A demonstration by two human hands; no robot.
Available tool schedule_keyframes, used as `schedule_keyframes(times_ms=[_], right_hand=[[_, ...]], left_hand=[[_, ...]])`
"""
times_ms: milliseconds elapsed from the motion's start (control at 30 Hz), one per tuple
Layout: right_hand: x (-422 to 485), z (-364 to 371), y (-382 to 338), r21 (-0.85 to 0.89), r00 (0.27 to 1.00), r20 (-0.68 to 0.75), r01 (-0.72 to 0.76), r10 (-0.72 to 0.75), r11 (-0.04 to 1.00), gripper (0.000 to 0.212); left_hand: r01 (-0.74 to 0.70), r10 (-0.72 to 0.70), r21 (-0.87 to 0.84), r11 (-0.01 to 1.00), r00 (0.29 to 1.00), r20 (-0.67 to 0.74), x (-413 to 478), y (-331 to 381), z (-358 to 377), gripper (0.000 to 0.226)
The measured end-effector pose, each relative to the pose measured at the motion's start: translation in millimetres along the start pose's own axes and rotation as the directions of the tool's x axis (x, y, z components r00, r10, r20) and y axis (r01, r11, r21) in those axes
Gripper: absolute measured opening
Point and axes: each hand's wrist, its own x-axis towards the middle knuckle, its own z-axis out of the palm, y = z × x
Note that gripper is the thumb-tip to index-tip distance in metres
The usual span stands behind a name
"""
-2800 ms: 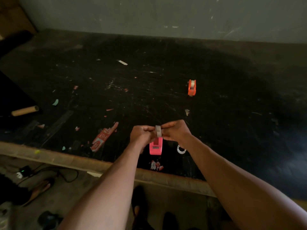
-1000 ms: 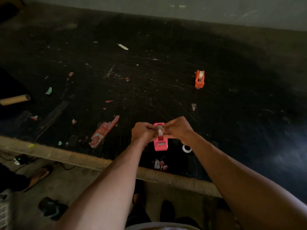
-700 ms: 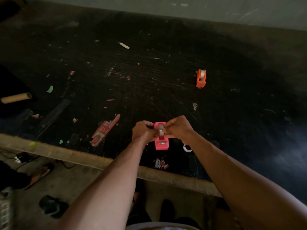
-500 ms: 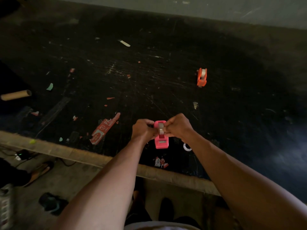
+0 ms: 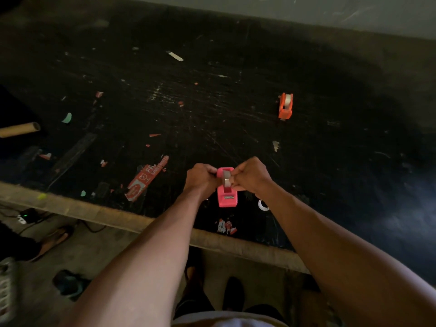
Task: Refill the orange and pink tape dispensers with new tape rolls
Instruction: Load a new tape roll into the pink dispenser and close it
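A: Where is the pink dispenser (image 5: 227,193) at this moment?

B: It stands near the front edge of the dark table (image 5: 236,95), between the 2 hands. The left hand (image 5: 200,177) is closed against its left side, and the right hand (image 5: 251,174) is closed against its right side. Both pinch at the top part, where the new roll (image 5: 226,178) sits in the slot

A: Is the roll already fully inside?

B: I judge it is almost seated, but I cannot tell if the core sits on its hub, because the fingers cover the sides

A: And the orange dispenser (image 5: 285,106)?

B: It stands alone further back and to the right, well apart from the hands. A pale roll shows inside it, so I think this 1 is finished

A: What can go wrong from here?

B: 3 things, in my opinion. If the hands press unevenly, the roll can sit crooked and jam. If the free end of the tape is not pulled to the metal cutter (image 5: 228,197) at the front, it can stick back on the roll and be hard to find. Also the dispenser is light and close to the edge, so a strong push toward the body can slide it off

A: Anything else nearby?

B: A small white ring (image 5: 263,205) lies just right of the dispenser, perhaps the old core. It is not in the way
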Motion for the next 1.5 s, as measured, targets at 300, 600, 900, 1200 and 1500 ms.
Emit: schedule_keyframes(times_ms=[300,600,900,1200,1500], right_hand=[[-12,7,18,-0.037,0.988,-0.056,0.14,-0.142,0.989,0.012],[-9,12,18,-0.075,0.984,-0.104,0.14,-0.148,0.987,0.015],[-13,8,29,0.003,0.984,-0.058,0.168,-0.168,0.986,0.011],[-1,-20,1,0.069,0.967,-0.15,0.218,-0.206,0.974,0.023],[69,-70,-49,0.13,0.976,-0.201,0.109,-0.082,0.985,0.013]], left_hand=[[-0.137,0.139,0.041,0.99,0.988,-0.062,-6,-15,9,0.03],[-0.092,0.09,-0.026,0.995,0.994,-0.062,2,-19,13,0.032],[-0.017,0.014,-0.026,1.0,0.996,-0.093,10,-19,18,0.04],[-0.06,0.063,0.042,0.997,0.995,-0.074,27,26,6,0.048],[-0.144,0.137,0.06,0.988,0.984,0.116,119,99,4,0.05]])
